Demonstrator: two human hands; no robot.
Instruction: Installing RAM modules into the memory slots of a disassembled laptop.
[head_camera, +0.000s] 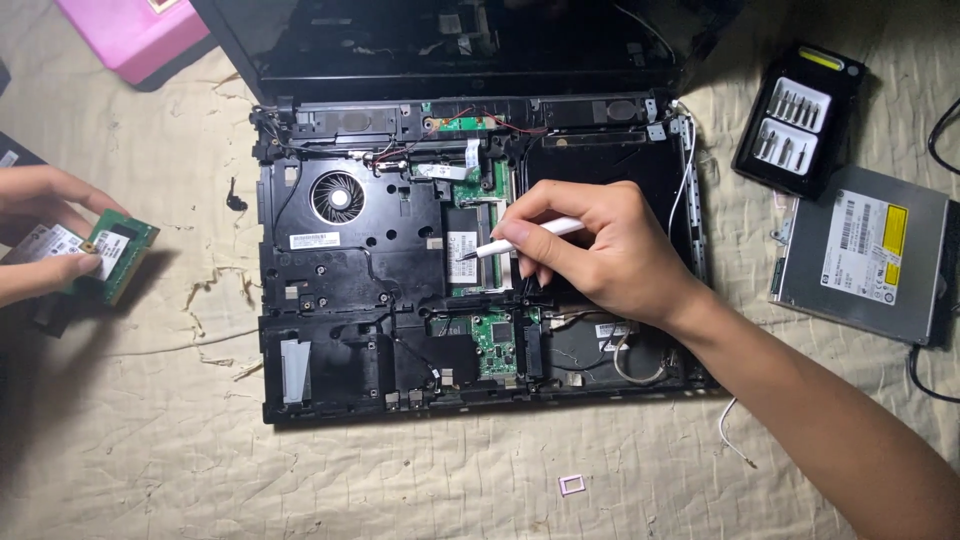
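Note:
An opened black laptop lies in the middle with its keyboard cover off, showing a round fan and green circuit boards. My right hand holds a thin white tool like a pen, its tip resting on a memory module seated in the laptop's centre slot. My left hand at the left edge grips a loose green memory module with a white label, held above the cloth.
A cream quilted cloth covers the surface. At right sit a grey optical drive and a black case of screwdriver bits. A pink box lies top left. A small white square frame lies near the front.

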